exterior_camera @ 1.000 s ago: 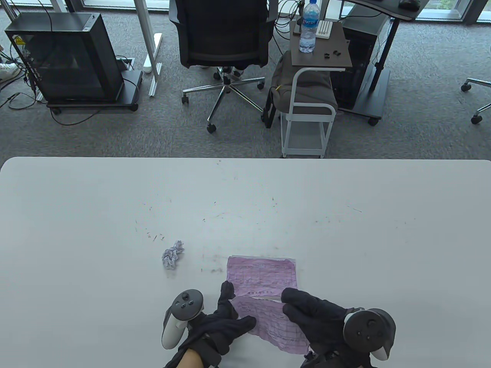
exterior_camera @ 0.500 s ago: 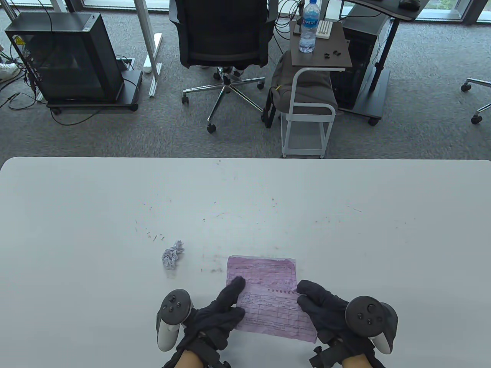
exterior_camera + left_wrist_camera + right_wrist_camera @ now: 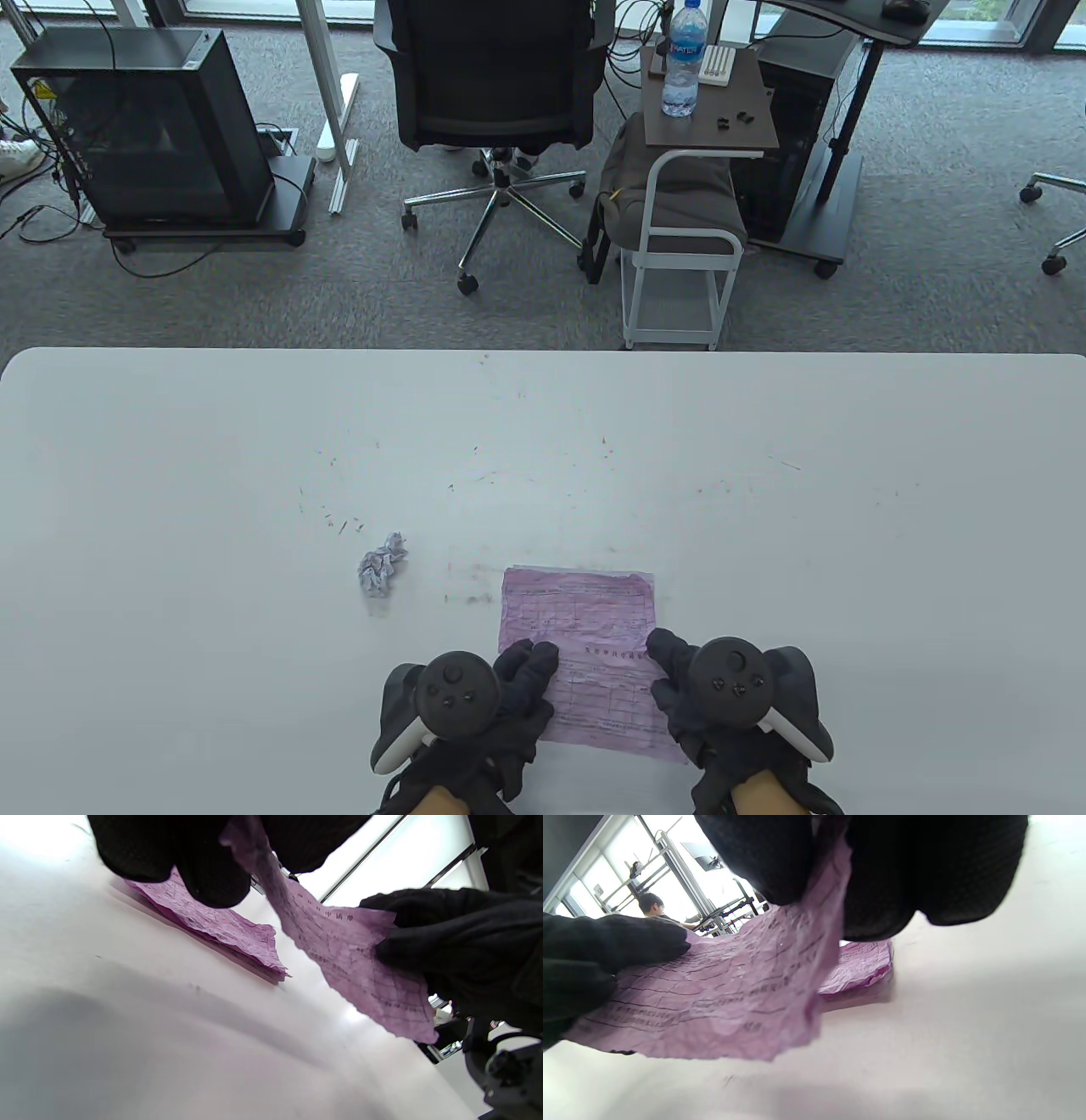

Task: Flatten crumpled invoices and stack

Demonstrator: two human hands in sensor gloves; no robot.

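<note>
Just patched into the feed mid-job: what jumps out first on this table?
Both gloved hands, left hand and right hand, pinch a pink invoice by its side edges at the table's near edge, lifted over the flattened pink stack. One crumpled paper ball waits to the stack's left.

Creased pink invoice (image 3: 604, 698) above flat stack (image 3: 577, 604)

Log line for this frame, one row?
left hand: pinches invoice | right hand: pinches invoice | invoice: lifted near stack | crumpled ball: untouched
</note>
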